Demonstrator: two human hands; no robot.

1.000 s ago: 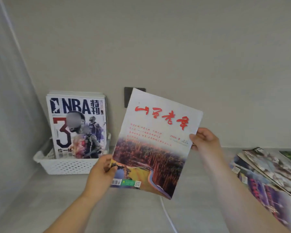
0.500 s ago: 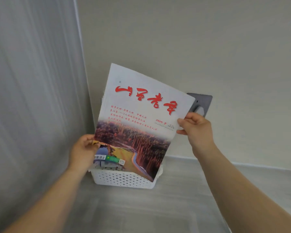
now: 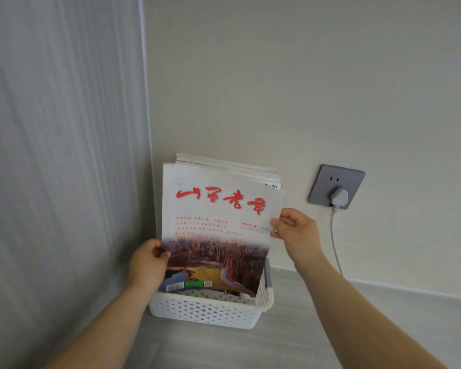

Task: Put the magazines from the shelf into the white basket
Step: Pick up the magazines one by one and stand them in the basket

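Observation:
A magazine [image 3: 218, 225] with a white cover, red brush lettering and a reddish forest photo stands upright with its lower edge inside the white perforated basket [image 3: 205, 311]. My left hand [image 3: 148, 263] grips its left edge low down. My right hand [image 3: 297, 231] pinches its right edge at mid height. Behind it, other magazines [image 3: 232, 167] stand in the basket against the wall; only their top edges show.
The basket sits in the corner of a grey shelf [image 3: 330, 328], with a grey side panel [image 3: 64, 155] close on its left. A grey wall socket [image 3: 336, 186] with a white plug and cable [image 3: 335, 241] is just right of my right hand.
Both hands have carried the magazine left and down, from in front of the basket into it. The view has swung left, so the magazines lying at the right are out of sight.

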